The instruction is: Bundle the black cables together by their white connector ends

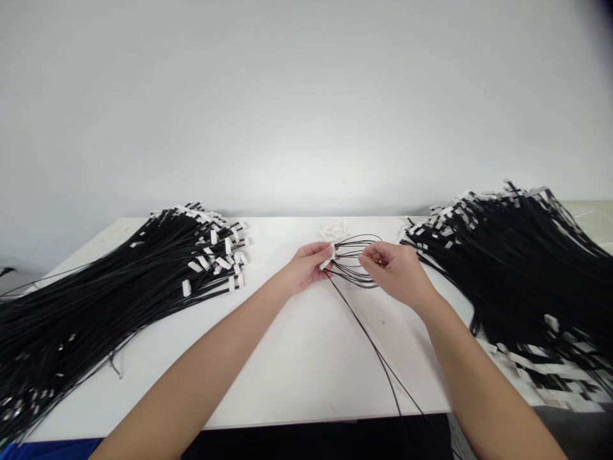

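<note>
White connector [331, 255] pinched by left hand [309, 266]; right hand [395, 267] curled.

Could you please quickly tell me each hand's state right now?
Left hand: closed, holding a white connector with black wires.
Right hand: curled at those wires; whether it grips any cannot be told.
</note>
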`<state>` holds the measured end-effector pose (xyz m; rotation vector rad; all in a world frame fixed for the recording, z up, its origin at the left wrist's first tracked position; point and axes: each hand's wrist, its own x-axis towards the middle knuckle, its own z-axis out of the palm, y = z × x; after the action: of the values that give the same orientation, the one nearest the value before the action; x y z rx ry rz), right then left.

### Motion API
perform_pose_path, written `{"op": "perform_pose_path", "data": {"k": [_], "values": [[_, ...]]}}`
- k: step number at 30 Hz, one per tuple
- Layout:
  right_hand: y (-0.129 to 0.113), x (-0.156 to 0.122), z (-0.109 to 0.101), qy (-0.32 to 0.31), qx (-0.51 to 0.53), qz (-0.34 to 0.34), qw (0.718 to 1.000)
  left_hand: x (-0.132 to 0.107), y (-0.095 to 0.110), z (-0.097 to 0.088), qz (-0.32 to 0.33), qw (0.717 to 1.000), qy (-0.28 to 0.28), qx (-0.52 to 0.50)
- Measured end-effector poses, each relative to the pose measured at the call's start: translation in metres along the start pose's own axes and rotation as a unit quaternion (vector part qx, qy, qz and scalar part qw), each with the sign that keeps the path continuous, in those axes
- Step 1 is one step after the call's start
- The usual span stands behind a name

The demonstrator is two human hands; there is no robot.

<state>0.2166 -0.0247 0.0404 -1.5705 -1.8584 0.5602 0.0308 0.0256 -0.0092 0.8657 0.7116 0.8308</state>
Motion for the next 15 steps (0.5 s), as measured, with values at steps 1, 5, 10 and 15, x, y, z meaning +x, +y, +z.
{"op": "perform_pose_path", "data": {"k": [1,5,10,15], "values": [[0.0010,0.0003,0.0000,-0.002,-0.007,0.003,1.000,0.0000,0.0000,-0.0001,0.000,1.000,-0.001,0.001],[0.0060,0.0012,0.0004,-0.013,-0.034,0.017,0.999,0.0006,-0.0003,-0.0003,0.002,1.000,0.002,0.005],[0.0100,0.0020,0.0020,-0.027,-0.031,0.024,0.999,0.0003,-0.0006,0.0007,0.009,1.000,0.007,-0.001],[0.0097,0.0021,0.0047,-0.046,-0.022,0.026,0.998,-0.0002,0.0000,0.0004,0.004,1.000,0.004,0.002]]}}
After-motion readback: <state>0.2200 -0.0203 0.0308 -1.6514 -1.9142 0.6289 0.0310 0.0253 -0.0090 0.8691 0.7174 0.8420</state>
